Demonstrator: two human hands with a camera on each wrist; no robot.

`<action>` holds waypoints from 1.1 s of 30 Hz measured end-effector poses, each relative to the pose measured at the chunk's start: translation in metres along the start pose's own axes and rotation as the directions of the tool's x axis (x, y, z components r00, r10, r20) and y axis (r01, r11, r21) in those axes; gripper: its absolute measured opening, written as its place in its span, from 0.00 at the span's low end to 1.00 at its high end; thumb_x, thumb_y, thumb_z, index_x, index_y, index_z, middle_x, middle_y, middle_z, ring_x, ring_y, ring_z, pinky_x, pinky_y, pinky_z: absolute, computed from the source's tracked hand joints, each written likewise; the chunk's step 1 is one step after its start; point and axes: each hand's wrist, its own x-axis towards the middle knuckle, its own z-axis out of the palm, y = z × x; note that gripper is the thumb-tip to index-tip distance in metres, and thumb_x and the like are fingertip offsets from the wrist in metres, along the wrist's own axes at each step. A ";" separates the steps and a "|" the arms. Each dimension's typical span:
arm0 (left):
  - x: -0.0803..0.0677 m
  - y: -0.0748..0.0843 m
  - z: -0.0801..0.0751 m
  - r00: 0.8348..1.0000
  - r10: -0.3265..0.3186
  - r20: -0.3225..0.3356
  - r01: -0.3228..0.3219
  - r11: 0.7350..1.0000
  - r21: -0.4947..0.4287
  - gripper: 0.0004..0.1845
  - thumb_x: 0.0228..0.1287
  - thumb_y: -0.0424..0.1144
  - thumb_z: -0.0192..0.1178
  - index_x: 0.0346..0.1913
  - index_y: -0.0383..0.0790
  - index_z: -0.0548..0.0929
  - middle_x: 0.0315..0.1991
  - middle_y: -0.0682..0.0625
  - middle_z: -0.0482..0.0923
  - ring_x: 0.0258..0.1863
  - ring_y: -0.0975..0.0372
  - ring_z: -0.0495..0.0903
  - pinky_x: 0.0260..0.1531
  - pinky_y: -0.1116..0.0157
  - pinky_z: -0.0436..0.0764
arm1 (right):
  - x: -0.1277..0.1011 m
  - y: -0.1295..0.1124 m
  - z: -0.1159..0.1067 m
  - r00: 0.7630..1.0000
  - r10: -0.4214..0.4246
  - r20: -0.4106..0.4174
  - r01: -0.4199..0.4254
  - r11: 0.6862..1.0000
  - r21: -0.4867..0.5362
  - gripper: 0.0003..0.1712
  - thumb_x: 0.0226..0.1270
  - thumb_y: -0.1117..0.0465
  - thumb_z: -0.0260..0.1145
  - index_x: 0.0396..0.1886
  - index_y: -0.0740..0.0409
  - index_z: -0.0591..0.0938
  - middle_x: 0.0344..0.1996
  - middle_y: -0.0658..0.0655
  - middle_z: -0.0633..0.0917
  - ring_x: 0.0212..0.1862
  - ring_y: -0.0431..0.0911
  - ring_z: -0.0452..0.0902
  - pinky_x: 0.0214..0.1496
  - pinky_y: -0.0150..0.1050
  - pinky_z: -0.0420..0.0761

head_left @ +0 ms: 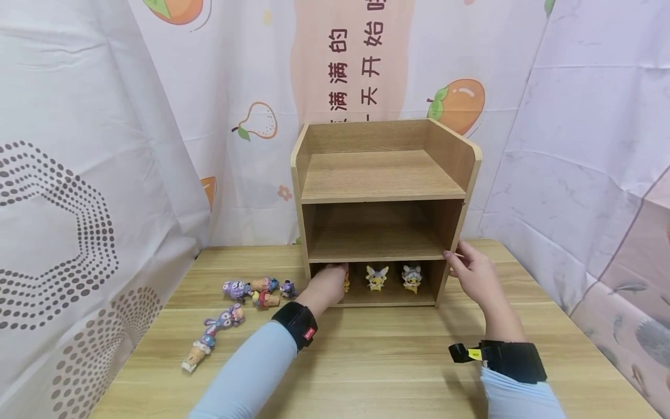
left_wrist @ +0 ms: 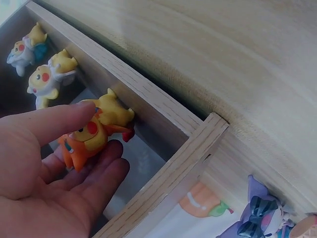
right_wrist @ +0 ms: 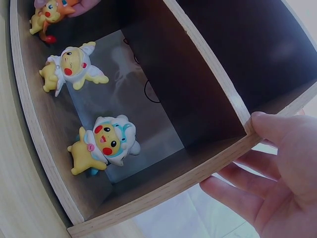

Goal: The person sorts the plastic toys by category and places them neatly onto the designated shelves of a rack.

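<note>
My left hand (head_left: 331, 283) reaches into the lowest compartment of a small wooden shelf (head_left: 384, 174). Between its thumb and fingers it holds a yellow figurine in an orange hood (left_wrist: 94, 134), feet at the compartment's floor. Beside it stand a figurine in a white, long-eared hood (head_left: 376, 278) and a figurine in a white and blue hood (head_left: 411, 279). At the shelf's right side, my right hand (head_left: 473, 273) grips the side panel (right_wrist: 198, 173), thumb on the front edge and fingers along the outside.
Left of the shelf, several small figurines lie on the wooden table (head_left: 387, 361), among them a purple one with a dark bow (left_wrist: 260, 215) and an ice-cream-cone one (head_left: 199, 352). Printed curtains (head_left: 251, 75) hang behind and at both sides.
</note>
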 end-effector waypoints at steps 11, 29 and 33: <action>-0.001 0.000 -0.002 1.000 0.000 -0.010 0.000 1.000 0.005 0.29 0.66 0.30 0.62 0.70 0.38 0.74 0.56 0.44 0.82 0.56 0.54 0.80 0.51 0.60 0.81 | 0.000 -0.001 -0.001 1.000 -0.003 0.008 0.003 1.000 0.005 0.30 0.81 0.53 0.56 0.75 0.62 0.68 0.61 0.74 0.78 0.59 0.65 0.78 0.40 0.31 0.85; -0.004 0.000 -0.004 1.000 -0.001 -0.012 0.001 1.000 -0.012 0.29 0.66 0.30 0.62 0.71 0.39 0.73 0.54 0.44 0.83 0.50 0.56 0.82 0.45 0.61 0.83 | 0.000 0.000 -0.001 1.000 0.002 0.013 -0.002 1.000 0.008 0.30 0.82 0.54 0.56 0.76 0.62 0.68 0.61 0.74 0.78 0.60 0.65 0.78 0.40 0.30 0.84; -0.006 0.000 -0.005 1.000 0.018 -0.017 -0.018 0.999 -0.027 0.32 0.63 0.31 0.65 0.72 0.39 0.73 0.53 0.44 0.84 0.44 0.59 0.83 0.39 0.64 0.82 | 0.000 0.001 -0.001 1.000 -0.002 0.010 0.002 1.000 0.007 0.30 0.82 0.54 0.56 0.75 0.63 0.68 0.61 0.75 0.77 0.60 0.66 0.77 0.40 0.30 0.84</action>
